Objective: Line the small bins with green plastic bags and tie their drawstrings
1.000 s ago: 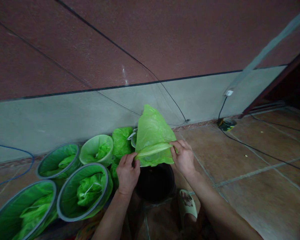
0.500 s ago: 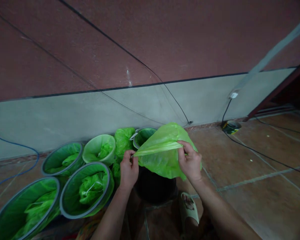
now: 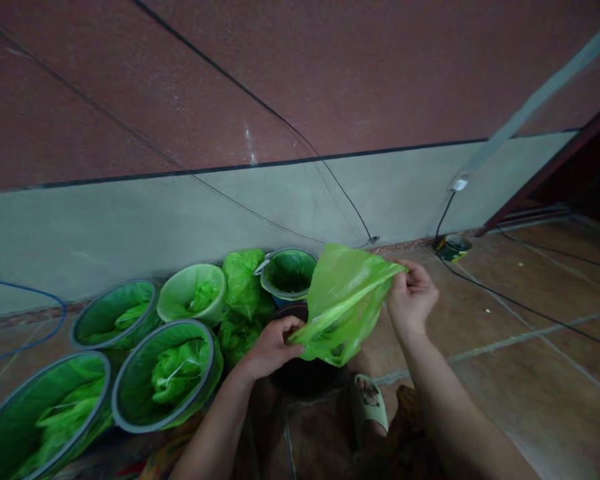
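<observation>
A thin green plastic bag (image 3: 347, 303) is stretched between my two hands, its mouth edge running slantwise from one to the other. My left hand (image 3: 275, 347) pinches the lower left end of that edge. Higher up, my right hand (image 3: 414, 293) grips the opposite corner. The bag hangs over a dark bucket (image 3: 307, 380) on the floor and hides part of its rim. Just behind stands a bin lined with green plastic (image 3: 290, 272), with a pale handle at its left.
Several green-lined bins, including a grey-rimmed bin (image 3: 167, 377) and a pale bin (image 3: 193, 293), stand to the left. Bundled green bags (image 3: 243, 280) lie among them. A small tin (image 3: 453, 247) and black cable are at the right. A slippered foot (image 3: 370, 407) is beside the bucket.
My right hand has moved right and slightly up, while my left has moved a little right and down. The bag's edge now slants more steeply, and the lined bin behind shows more.
</observation>
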The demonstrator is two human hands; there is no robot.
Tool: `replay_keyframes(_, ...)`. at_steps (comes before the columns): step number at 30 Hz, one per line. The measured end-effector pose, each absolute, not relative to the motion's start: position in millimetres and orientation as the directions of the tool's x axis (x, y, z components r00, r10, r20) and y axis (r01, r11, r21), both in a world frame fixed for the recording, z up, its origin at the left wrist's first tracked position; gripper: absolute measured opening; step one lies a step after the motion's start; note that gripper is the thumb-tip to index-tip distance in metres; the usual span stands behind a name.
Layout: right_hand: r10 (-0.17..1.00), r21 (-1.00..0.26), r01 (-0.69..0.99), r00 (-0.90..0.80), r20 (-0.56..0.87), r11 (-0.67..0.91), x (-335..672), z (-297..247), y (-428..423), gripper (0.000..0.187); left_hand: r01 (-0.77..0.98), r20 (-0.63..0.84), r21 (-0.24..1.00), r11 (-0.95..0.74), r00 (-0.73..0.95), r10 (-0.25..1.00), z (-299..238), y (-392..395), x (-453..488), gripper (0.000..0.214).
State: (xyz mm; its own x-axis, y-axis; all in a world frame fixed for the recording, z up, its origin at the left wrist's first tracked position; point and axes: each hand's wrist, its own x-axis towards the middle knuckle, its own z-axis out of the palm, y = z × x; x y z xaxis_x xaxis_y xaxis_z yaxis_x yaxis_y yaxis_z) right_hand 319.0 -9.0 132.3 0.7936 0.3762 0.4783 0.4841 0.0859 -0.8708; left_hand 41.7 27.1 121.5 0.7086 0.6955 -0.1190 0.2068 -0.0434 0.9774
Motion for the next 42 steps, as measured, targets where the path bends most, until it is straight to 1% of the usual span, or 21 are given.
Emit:
replay_keyframes(2,0.334,-0.866,0.493,0.805,0.49,0.08,328.3,133.2,-11.3,0.03,0.295,-0.082,0.944,-0.147,0.643,0.762,117.5,27.8,42.8,0.019)
replay_keyframes(4,0.308,-0.862,0.503,0.811,0.497,0.066,335.6,133.0,-13.9,0.03,0.362,-0.01,0.906,-0.22,0.538,0.843,113.0,31.1,43.0,0.018)
replay_keyframes(7,0.289,-0.858,0.51,0.814,0.503,0.056,343.7,130.9,-16.7,0.031,0.492,0.128,0.817,-0.3,0.353,0.927,106.4,38.9,39.2,0.023)
replay_keyframes(10,0.26,-0.853,0.521,0.819,0.511,0.035,351.9,128.1,-18.2,0.031,0.647,0.262,0.69,-0.324,0.194,0.945,101.7,45.6,31.2,0.037)
replay_keyframes(12,0.228,-0.848,0.53,0.825,0.517,0.006,358.5,126.5,-19.2,0.031,0.707,0.314,0.635,-0.312,0.133,0.94,100.5,48.6,25.4,0.041)
replay_keyframes(15,0.182,-0.85,0.526,0.839,0.513,-0.03,368.3,125.1,-21.1,0.031,0.722,0.328,0.633,-0.278,0.074,0.942,100.6,52.9,18.5,0.038)
replay_keyframes(16,0.174,-0.854,0.52,0.844,0.507,-0.035,370.6,124.9,-21.8,0.031,0.705,0.311,0.661,-0.259,0.056,0.949,100.9,54.3,17.0,0.035)
replay_keyframes(18,0.174,-0.861,0.508,0.851,0.495,-0.036,373.5,124.8,-23.2,0.032,0.611,0.227,0.766,-0.199,0.033,0.973,102.2,56.8,15.1,0.027)
replay_keyframes(20,0.183,-0.862,0.506,0.851,0.493,-0.03,374.4,124.8,-24.3,0.034,0.435,0.085,0.896,-0.088,0.026,0.996,105.3,57.6,14.4,0.024)
replay_keyframes(21,0.184,-0.863,0.504,0.851,0.491,-0.026,374.6,124.8,-24.8,0.035,0.335,0.001,0.942,-0.014,0.039,0.999,107.6,57.3,14.3,0.026)
replay_keyframes(23,0.171,-0.872,0.489,0.862,0.478,-0.03,375.9,124.4,-25.6,0.037,0.173,-0.15,0.976,0.132,0.093,0.984,113.4,55.5,14.0,0.034)
replay_keyframes(25,0.145,-0.88,0.473,0.875,0.463,-0.048,379.0,123.6,-26.6,0.037,0.113,-0.225,0.971,0.209,0.16,0.961,119.1,53.6,13.7,0.035)
replay_keyframes(27,0.121,-0.883,0.465,0.882,0.455,-0.066,383.3,122.1,-27.5,0.037,0.116,-0.223,0.972,0.204,0.191,0.956,122.5,52.5,13.7,0.032)
replay_keyframes(30,0.102,-0.891,0.449,0.891,0.442,-0.065,389.4,119.0,-28.1,0.036,0.112,-0.183,0.98,0.165,0.176,0.967,123.3,51.9,15.4,0.029)
replay_keyframes(33,0.094,-0.91,0.413,0.909,0.407,-0.048,392.9,115.7,-27.6,0.035,-0.002,-0.205,0.978,0.209,0.181,0.962,124.7,50.8,17.1,0.029)
replay_keyframes(37,0.084,-0.937,0.349,0.934,0.346,-0.02,394.9,114.1,-27.4,0.033,-0.176,-0.246,0.933,0.313,0.323,0.914,135.0,49.2,12.9,0.028)
replay_keyframes(39,0.07,-0.942,0.336,0.94,0.334,-0.012,395.6,114.6,-27.9,0.032,-0.2,-0.236,0.92,0.337,0.406,0.883,141.7,49.0,8.1,0.025)
replay_keyframes(42,0.06,-0.942,0.337,0.94,0.335,-0.013,396.7,115.5,-28.1,0.031,-0.168,-0.218,0.928,0.333,0.482,0.849,147.5,49.5,1.9,0.021)
